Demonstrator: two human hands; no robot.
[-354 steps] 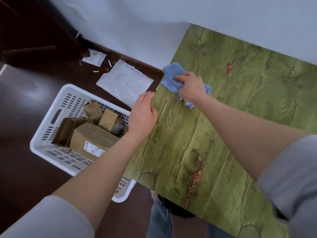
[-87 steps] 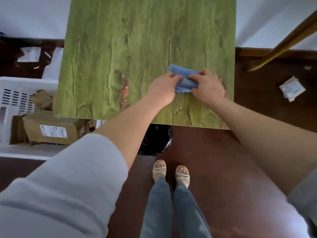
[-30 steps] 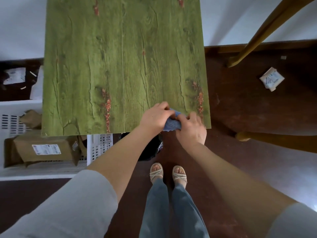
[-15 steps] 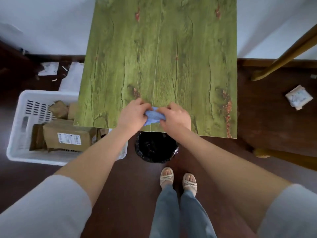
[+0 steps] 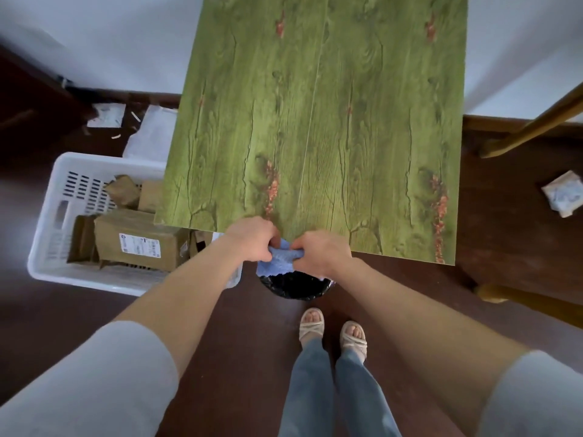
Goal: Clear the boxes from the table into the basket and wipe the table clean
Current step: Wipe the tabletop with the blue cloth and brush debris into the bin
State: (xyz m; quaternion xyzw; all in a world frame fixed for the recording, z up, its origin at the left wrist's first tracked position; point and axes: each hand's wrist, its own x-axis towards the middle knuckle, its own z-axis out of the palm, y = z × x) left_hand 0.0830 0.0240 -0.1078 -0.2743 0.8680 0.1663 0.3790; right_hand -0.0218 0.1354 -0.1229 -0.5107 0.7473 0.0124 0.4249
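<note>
- L hand [image 5: 252, 239]: fingers are curling tight round the left end of the blue cloth [image 5: 280, 261]; hand is hovering just off the near table edge.
- R hand [image 5: 321, 253]: fingers are also curling, pinching the cloth's right end; knuckles are sitting close to the L hand, cloth bunched btwn them.
- blue cloth, location: it is hanging scrunched btwn both hands, off the tabletop, w/ its lower part drooping over the bin.
- Table [image 5: 315, 121]: green wood-grain top w/ reddish patches, stretching from the hands out to the white wall.
- Basket [image 5: 47, 216]: white slotted plastic, sitting on the dark floor at the table's left; its right end is disappearing under the tabletop and behind the left forearm.
- Cardboard boxes [image 5: 135, 244]: lying inside the basket; the biggest, w/ a white label, is lying along the near side, smaller ones [image 5: 124, 190] are sitting behind it.
- Bin [image 5: 296, 288]: round, black liner, standing on the floor below the near table edge, directly under the cloth.
- Floor litter: white sheet [image 5: 148, 137] and small packet [image 5: 105, 115] are lying beyond the basket; a 2nd packet [image 5: 563, 197] is lying far right.
- Wooden legs [image 5: 536, 124]: slanting in at right; can't tell which furniture.
- Person: wearing grey sleeves pushed up, jeans, strappy sandals [image 5: 311, 326]; standing just behind the bin.
</note>
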